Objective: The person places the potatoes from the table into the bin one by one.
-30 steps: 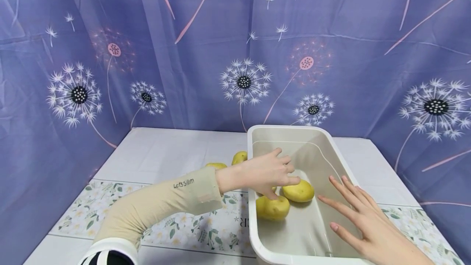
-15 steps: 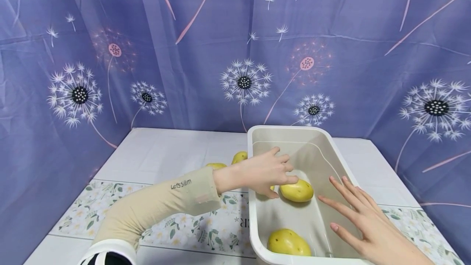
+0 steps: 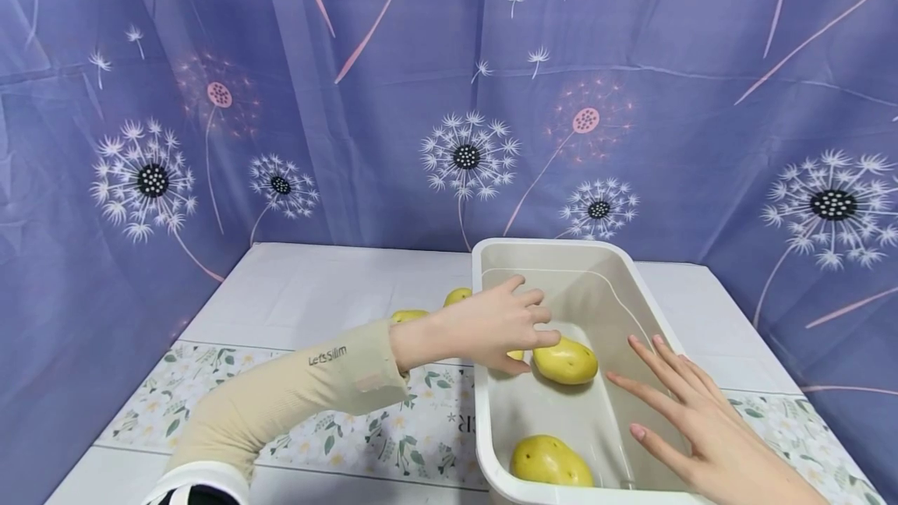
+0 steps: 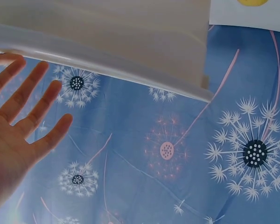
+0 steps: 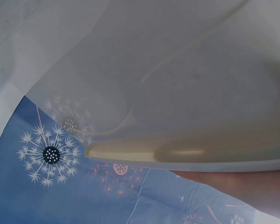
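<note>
A white plastic tub is standing on the right part of the surface, with a little water lying in its bottom. Two yellow potatoes are sitting inside it: the far potato is lying near the middle of the tub floor, and the near potato is resting against the front left corner, well apart from the first.

The left hand is reaching over the tub's left wall, its fingers lying loosely spread and slightly bent, gripping nothing; the fingertips are sitting just beside the far potato's left end, and whether they are touching it cannot be told. A small yellow piece is showing under the palm, too hidden to name. The arm is wearing a beige sleeve with small lettering.

The right hand is hovering at the tub's right rim with its fingers held straight and fanned out, holding nothing.

Two more potatoes are lying on the surface just outside the tub's left wall, partly hidden by the left wrist. A floral runner is crossing the surface under the tub, and a purple dandelion-print curtain is hanging behind.
</note>
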Demonstrator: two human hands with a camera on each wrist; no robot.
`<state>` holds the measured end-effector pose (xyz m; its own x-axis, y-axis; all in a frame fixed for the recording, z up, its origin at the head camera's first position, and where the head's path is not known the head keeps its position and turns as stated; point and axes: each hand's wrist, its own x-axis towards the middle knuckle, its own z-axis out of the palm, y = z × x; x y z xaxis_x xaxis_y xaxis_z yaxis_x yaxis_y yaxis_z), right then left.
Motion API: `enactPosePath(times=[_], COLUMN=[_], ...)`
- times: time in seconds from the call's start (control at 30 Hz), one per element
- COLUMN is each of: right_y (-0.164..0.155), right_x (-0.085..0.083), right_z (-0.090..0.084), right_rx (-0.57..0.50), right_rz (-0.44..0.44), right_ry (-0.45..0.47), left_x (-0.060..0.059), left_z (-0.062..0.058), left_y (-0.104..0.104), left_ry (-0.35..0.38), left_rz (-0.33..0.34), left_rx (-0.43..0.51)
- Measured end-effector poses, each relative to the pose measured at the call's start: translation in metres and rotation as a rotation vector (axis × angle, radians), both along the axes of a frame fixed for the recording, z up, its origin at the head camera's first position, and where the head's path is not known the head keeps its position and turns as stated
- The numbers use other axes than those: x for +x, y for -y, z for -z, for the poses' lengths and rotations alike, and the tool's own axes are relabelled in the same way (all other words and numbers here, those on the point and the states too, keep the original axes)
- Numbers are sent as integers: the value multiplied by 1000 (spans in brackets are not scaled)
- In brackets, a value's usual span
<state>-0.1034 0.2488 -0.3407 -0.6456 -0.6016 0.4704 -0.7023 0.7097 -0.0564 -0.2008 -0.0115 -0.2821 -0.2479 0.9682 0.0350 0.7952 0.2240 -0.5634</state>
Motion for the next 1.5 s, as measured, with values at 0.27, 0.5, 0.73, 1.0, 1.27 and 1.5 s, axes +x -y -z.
enactPosePath(times=[0.27, 0.5, 0.73, 1.0, 1.27, 1.5], right_y=[1, 2, 0, -5, -13, -16], right_x=[0, -1, 0, -4, -14, -17], right_z=[-1, -1, -5, -6, -6, -4], right_rx=[-1, 3, -2, -7, -26, -27], right_rz=[13, 19, -27, -32, 32, 39], right_ry=[12, 29, 69, 69, 29, 103], left_x=[1, 2, 2, 3, 2, 1], left_z=[-2, -1, 3, 5, 9, 13], left_y=[9, 18, 25, 33, 47, 57], left_ry=[-25, -25, -12, 4, 7, 2], left_rz=[28, 34, 42, 25, 47, 54], left_rx=[49, 82, 126, 163, 213, 267])
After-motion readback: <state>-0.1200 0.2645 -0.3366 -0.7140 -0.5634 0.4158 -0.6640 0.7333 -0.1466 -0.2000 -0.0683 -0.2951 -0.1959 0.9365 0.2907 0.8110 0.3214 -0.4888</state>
